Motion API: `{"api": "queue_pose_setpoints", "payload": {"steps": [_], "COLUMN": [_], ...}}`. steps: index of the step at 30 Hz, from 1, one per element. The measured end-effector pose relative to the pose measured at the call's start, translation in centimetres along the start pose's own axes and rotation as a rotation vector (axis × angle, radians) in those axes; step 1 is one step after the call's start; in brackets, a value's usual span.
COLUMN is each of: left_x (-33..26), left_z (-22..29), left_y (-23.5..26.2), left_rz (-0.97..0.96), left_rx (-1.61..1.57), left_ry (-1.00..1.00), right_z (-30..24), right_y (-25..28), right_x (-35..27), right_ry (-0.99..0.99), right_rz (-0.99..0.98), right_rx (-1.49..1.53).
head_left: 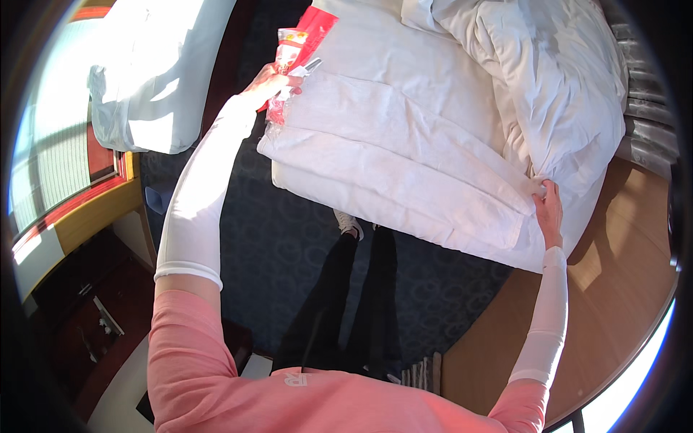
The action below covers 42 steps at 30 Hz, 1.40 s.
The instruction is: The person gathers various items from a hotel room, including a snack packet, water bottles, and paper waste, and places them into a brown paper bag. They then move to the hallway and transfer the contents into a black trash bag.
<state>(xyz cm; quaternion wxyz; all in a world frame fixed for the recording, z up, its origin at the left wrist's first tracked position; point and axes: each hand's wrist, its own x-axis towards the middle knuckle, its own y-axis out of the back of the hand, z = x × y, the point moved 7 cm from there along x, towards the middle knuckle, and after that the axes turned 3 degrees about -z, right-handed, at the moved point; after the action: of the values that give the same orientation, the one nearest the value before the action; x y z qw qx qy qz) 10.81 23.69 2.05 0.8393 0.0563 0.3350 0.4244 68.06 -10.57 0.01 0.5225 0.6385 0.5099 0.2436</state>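
My left hand point(268, 86) is closed around a bunch of red and white plastic wrappers point(291, 47) at the bed's left edge. Something small and grey sticks out between the fingers, too small to name. At the right, my right hand point(550, 209) pinches a corner of the rumpled white duvet point(552, 101), which is bunched over the far right of the bed. A long folded white cloth point(404, 155) lies across the near end of the white-sheeted bed point(404, 36), between my hands.
A second white-covered bed or couch point(162, 79) stands at the upper left by a sunlit window point(54, 144). A curved wooden tabletop point(577, 289) adjoins the bed at the right. Dark patterned carpet point(281, 267) lies under my feet; a wooden cabinet point(97, 238) is at the left.
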Motion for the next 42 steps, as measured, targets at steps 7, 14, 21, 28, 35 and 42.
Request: {"api": "queue_pose_setpoints", "payload": {"steps": [7, 14, 21, 28, 35, 42], "left_x": [5.2, -1.9, 2.6, 5.6, -0.8, -10.0], "left_z": [1.3, 2.2, 1.8, 1.4, 4.9, -0.4], "left_y": [0.8, 6.6, 1.6, 0.2, 0.7, 1.5], "left_rz": [0.111, 0.144, 0.069, 0.106, -0.042, -0.055], "left_rx": [0.675, 0.437, 0.232, 0.768, 0.541, 0.704], "left_ry": [-0.047, -0.105, -0.171, 0.094, -0.326, -0.259], "right_z": [-2.2, -5.4, -2.6, 0.5, -2.8, -4.1], "right_y": [1.1, 0.1, -0.7, 0.0, 1.9, -3.5], "right_x": [0.9, -1.2, -3.7, -2.1, -6.2, -10.3], "right_ry": [0.126, 0.199, 0.127, -0.032, 0.134, 0.241], "right_rz": [0.024, 0.172, 0.241, 0.209, 0.239, 0.247], "right_rx": [0.062, 0.164, 0.090, 0.158, 0.132, 0.043]}}
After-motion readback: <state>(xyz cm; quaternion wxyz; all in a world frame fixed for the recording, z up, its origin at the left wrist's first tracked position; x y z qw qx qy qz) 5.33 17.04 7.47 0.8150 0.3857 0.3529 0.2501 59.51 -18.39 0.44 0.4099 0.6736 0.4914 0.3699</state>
